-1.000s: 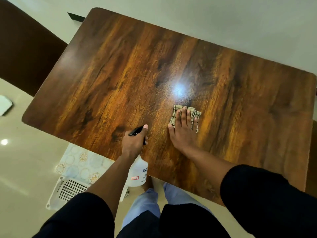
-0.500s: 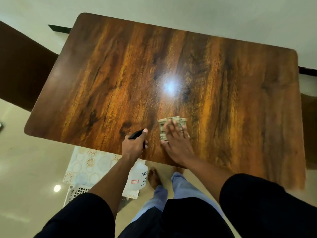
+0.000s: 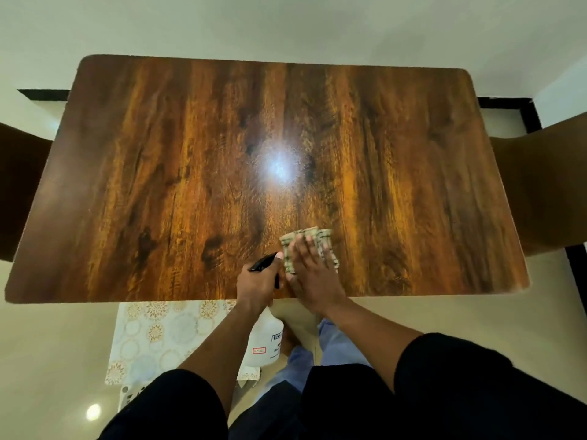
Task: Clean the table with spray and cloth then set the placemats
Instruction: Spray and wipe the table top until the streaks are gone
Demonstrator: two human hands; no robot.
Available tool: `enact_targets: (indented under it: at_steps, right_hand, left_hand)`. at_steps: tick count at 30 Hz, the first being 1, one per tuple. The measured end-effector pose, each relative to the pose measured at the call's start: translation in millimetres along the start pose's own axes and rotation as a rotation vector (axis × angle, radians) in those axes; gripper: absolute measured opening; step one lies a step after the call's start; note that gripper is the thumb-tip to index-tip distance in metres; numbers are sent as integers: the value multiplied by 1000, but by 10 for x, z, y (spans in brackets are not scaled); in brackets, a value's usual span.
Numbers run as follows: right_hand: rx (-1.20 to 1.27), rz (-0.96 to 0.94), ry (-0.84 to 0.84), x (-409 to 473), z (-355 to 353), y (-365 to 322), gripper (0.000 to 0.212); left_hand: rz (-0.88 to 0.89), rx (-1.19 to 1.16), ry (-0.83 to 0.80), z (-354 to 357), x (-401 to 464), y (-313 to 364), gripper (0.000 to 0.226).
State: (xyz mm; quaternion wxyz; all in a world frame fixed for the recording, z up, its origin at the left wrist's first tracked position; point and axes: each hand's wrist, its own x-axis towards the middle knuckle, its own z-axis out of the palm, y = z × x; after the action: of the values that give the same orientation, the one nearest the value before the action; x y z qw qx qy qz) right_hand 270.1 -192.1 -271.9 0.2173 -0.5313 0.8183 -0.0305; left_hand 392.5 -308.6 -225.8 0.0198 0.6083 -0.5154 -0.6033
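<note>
A home dining room: wooden table (image 3: 190,154), chairs (image 3: 546,185), tiled floor (image 3: 47,360)

Person's wearing black sleeves (image 3: 165,404) pushed up past the elbows, forearms bare, plus light blue trousers (image 3: 333,341). Barefoot too, one bare foot (image 3: 287,342) peeking out below.

Floor (image 3: 47,344): glossy cream tile reflecting a ceiling light (image 3: 93,411). Wall (image 3: 286,23): plain white with dark skirting (image 3: 43,94). Dark brown chairs stand at left (image 3: 19,192) and right (image 3: 546,185).
</note>
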Motion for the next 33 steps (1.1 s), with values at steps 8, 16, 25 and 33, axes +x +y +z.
enact_targets:
  at_steps: [8, 16, 25, 33]
  right_hand:
    - [31, 131, 50, -357, 34, 704, 70]
    - [102, 509, 134, -762, -66, 1568, 75]
    - [41, 36, 131, -1099, 145, 1577, 67]
    - [98, 505, 243, -1815, 17, 2778, 69]
  left_hand:
    - [53, 157, -83, 381, -154, 85, 52]
    - [71, 158, -169, 1029, -329, 120, 50]
    - [101, 221, -201, 1768, -470, 163, 45]
    - [144, 370, -299, 2496, -672, 193, 45]
